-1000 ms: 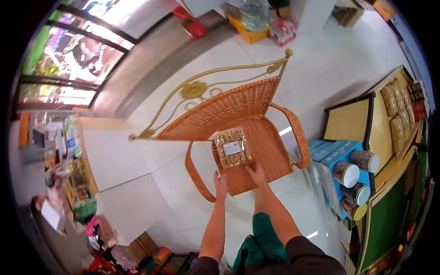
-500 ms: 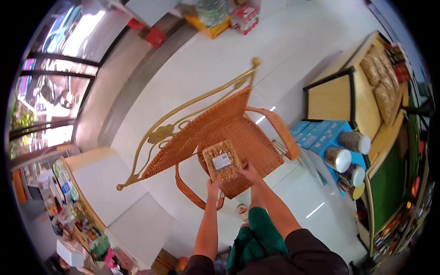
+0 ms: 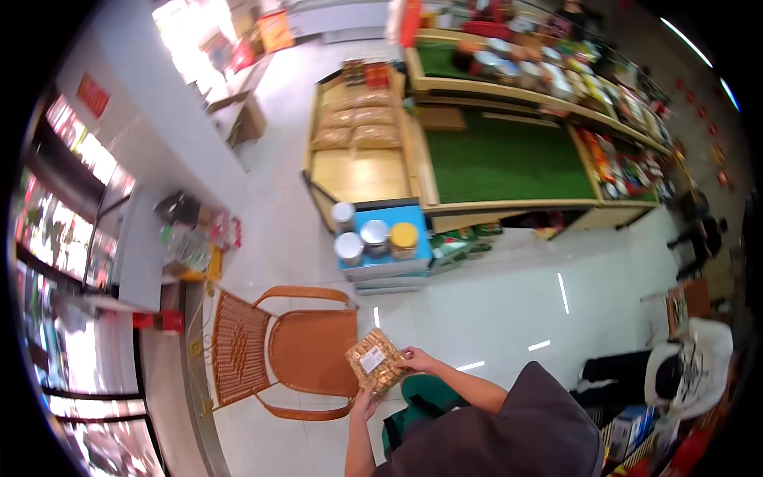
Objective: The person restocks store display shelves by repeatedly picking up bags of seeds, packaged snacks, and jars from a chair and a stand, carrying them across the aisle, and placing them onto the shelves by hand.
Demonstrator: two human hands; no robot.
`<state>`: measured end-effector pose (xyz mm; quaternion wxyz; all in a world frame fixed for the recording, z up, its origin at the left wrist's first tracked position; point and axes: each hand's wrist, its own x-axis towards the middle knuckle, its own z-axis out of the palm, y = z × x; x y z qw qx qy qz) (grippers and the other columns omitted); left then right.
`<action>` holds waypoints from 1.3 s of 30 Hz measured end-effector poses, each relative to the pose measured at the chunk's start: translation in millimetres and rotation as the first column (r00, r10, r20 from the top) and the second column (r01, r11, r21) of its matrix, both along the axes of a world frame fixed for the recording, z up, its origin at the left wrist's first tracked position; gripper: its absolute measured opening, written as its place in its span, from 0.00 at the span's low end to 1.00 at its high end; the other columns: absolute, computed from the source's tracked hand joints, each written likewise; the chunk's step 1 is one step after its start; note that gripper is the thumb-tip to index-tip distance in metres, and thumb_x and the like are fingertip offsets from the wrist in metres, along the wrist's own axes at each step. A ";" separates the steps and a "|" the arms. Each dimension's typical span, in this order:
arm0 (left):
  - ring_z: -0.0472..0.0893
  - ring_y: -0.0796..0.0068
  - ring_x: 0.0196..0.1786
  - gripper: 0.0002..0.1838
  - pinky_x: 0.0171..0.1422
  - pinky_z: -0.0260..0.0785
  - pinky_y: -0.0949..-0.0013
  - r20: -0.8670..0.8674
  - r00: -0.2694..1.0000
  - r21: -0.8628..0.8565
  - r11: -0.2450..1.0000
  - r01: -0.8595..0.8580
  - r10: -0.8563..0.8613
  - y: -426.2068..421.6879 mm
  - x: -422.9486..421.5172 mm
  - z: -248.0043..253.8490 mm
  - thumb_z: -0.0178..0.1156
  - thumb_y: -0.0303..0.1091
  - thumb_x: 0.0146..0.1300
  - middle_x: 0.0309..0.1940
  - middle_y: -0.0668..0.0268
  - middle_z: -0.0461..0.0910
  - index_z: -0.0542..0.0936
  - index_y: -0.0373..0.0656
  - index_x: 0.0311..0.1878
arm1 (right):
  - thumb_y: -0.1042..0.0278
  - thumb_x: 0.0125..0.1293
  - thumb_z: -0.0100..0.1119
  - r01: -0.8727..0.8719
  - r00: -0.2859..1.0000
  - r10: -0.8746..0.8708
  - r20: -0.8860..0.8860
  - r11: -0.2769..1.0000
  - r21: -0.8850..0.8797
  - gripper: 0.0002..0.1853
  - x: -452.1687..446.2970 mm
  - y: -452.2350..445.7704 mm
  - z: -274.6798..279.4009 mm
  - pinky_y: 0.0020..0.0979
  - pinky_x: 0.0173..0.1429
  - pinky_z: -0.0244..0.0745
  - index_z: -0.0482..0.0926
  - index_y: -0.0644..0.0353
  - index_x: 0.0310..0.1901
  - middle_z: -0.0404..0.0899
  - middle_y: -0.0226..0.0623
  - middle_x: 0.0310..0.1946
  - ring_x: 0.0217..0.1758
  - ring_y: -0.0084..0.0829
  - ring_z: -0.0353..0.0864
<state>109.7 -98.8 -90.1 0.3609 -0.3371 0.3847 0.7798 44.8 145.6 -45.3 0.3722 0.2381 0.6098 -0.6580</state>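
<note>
A clear flat package of light-brown pieces, perhaps nuts (image 3: 385,372), with a white label (image 3: 371,359) on its face, is held in front of me. My left hand (image 3: 366,400) grips its lower edge. At its right edge, my right hand (image 3: 417,362) pinches the side. The package is tilted, label side up, just beside the front of a brown wicker armchair (image 3: 314,343). Both sets of fingertips are partly hidden by the package.
Beyond the chair, jars with silver and yellow lids (image 3: 375,235) stand on a blue box (image 3: 413,219). A wooden display stand (image 3: 350,168) holds bagged goods (image 3: 373,135). To its right is a green-lined shelf (image 3: 509,159). Another person (image 3: 628,370) is at the right.
My view has swung to the right, so the chair now lies to my left and the display shelves are ahead. The package stays in both hands and is now beside the chair.
</note>
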 end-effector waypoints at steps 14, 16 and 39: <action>0.80 0.68 0.49 0.25 0.53 0.75 0.64 -0.207 0.918 0.033 0.936 0.351 -0.337 203.9 5.9 82.5 0.65 0.33 0.61 0.50 0.61 0.77 0.67 0.36 0.57 | 0.59 0.55 0.74 0.564 0.797 -0.595 -0.106 0.795 -0.222 0.43 162.5 181.9 75.6 0.32 0.51 0.79 0.58 0.62 0.67 0.74 0.39 0.51 0.54 0.31 0.76; 0.79 0.69 0.49 0.22 0.55 0.74 0.65 -0.259 0.907 -0.034 0.941 0.336 -0.333 237.0 7.5 86.3 0.64 0.31 0.62 0.50 0.59 0.77 0.69 0.34 0.55 | 0.59 0.55 0.73 0.577 0.779 -0.613 -0.131 0.783 -0.232 0.42 168.7 206.7 83.1 0.33 0.52 0.78 0.59 0.63 0.66 0.73 0.39 0.53 0.54 0.31 0.75; 0.77 0.71 0.50 0.31 0.55 0.71 0.68 -0.461 0.347 -0.287 0.507 0.813 -0.817 745.0 32.9 157.8 0.70 0.35 0.56 0.50 0.57 0.75 0.65 0.33 0.56 | 0.63 0.61 0.68 0.962 0.097 -0.953 -0.288 0.164 -0.219 0.38 305.4 580.7 135.3 0.33 0.56 0.75 0.57 0.60 0.69 0.69 0.42 0.61 0.57 0.31 0.74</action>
